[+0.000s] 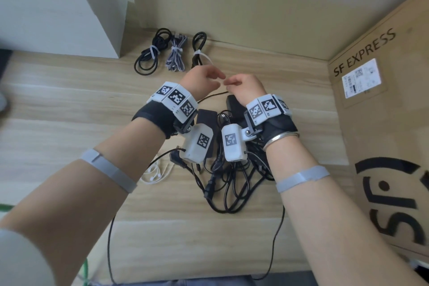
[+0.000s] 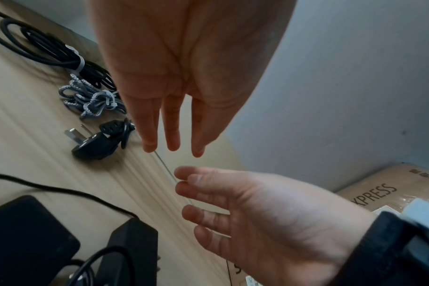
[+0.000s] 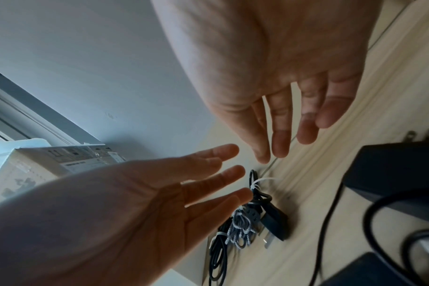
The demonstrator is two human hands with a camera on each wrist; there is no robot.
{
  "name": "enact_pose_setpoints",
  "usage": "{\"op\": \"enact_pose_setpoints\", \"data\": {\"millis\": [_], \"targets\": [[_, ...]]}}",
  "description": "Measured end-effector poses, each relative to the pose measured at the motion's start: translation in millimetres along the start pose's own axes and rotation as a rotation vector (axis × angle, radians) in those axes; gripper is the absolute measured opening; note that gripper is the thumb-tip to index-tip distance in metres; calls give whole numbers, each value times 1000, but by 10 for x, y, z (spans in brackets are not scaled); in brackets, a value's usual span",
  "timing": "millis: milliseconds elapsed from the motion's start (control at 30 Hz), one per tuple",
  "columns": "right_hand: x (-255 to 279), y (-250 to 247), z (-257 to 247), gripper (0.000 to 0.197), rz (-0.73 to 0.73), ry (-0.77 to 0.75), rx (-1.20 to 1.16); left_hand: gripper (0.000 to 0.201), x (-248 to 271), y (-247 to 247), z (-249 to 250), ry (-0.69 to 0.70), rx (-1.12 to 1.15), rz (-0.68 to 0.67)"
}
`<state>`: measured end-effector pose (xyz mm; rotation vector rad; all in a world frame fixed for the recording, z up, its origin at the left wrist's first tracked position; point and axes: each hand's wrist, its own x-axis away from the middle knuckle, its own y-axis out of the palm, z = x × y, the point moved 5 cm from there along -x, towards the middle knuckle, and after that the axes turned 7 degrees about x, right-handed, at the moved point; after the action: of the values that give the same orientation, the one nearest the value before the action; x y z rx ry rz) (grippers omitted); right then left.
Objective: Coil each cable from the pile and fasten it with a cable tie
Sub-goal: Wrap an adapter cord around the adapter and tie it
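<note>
Both hands are hovering over the bench (image 1: 69, 104), left hand (image 1: 201, 81) with fingers spread and relaxed, right hand (image 1: 243, 87) loosely open too, a thin cable tie (image 2: 168, 170) lying between them.

Both forearms are bare, each circled below the elbow by a pale grey strap (image 1: 109, 170), the right one (image 1: 301, 177) matching. A black wrist wrap (image 1: 153, 118) covers the left wrist, and beside it, toward the knuckles, runs a band of white blocks (image 1: 176, 102) printed with black-and-white square codes. A white camera pod (image 1: 198, 145) bearing one such code hangs from the band on a black bracket. The right wrist carries the same kit: black wrap (image 1: 281, 126), coded white blocks (image 1: 267, 108), and a white pod (image 1: 233, 145) fixed by a bracket with a silver screw. A thin silver bangle (image 1: 282, 138) rings that wrap's near edge. The left hand (image 1: 203, 81) and right hand (image 1: 243, 88) are ungloved.
</note>
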<state>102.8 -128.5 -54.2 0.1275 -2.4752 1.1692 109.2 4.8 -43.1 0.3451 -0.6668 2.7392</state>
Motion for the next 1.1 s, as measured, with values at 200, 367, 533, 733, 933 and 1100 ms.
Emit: {"op": "enact_pose_setpoints", "data": {"millis": [200, 367, 533, 733, 933, 1100], "targets": [[191, 46, 212, 24, 0, 44, 1, 26, 146, 145, -63, -26, -41, -67], [274, 148, 347, 30, -84, 46, 40, 27, 227, 244, -131, -82, -78, -123], [240, 212, 472, 52, -129, 44, 209, 28, 296, 293, -216, -126, -103, -156], [90, 194, 587, 50, -17, 168, 217, 28, 324, 316, -275, -150, -117, -178], [-11, 244, 623, 65, -7, 262, 181, 29, 283, 344, -295, -172, -112, -189], [-72, 320, 663, 71, -33, 310, 208, 29, 217, 399, -320, -194, -88, -203]]}}
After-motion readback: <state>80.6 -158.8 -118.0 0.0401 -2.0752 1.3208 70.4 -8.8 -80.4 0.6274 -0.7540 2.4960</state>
